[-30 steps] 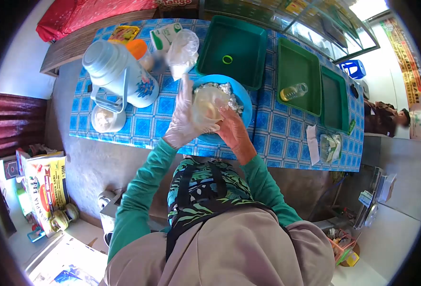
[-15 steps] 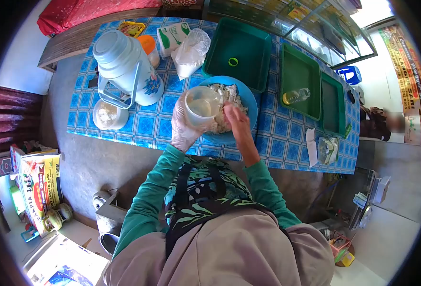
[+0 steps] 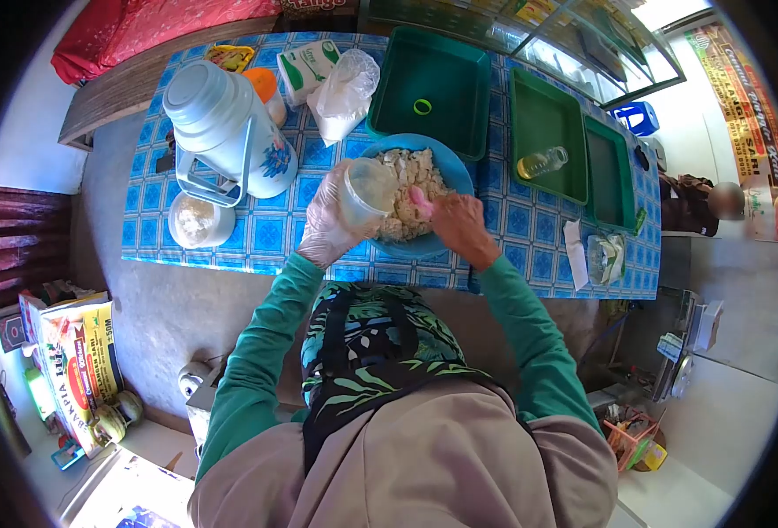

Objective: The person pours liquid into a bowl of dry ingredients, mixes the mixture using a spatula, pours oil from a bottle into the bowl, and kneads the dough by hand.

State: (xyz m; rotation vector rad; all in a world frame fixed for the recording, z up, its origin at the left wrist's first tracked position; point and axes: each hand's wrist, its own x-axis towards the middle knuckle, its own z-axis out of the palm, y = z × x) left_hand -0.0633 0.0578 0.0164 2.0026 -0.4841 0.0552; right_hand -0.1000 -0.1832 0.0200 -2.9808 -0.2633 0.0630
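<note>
My left hand [image 3: 325, 220], in a thin clear glove, is closed around a translucent plastic tub [image 3: 367, 195], held tilted over the left side of a blue basin [image 3: 462, 172]. A pale, crumbly mixture [image 3: 409, 165] with flaky pieces fills the basin. Bare and closed, my right hand [image 3: 466, 229] grips a pink spoon [image 3: 421, 202] whose end touches the mixture. What lies inside the tub is not clear.
A large thermos [image 3: 231, 132] and a white tub of pale food [image 3: 200, 222] stand left. Behind the basin are a plastic bag [image 3: 345, 92] and a green tray [image 3: 380, 101]. Another green tray [image 3: 539, 114] holds a glass bottle [image 3: 543, 163]. A person [image 3: 693, 204] is at far right.
My right hand has moved right and slightly down, and the pink spoon now shows. The tub in my left hand has shifted slightly left and changed its tilt.
</note>
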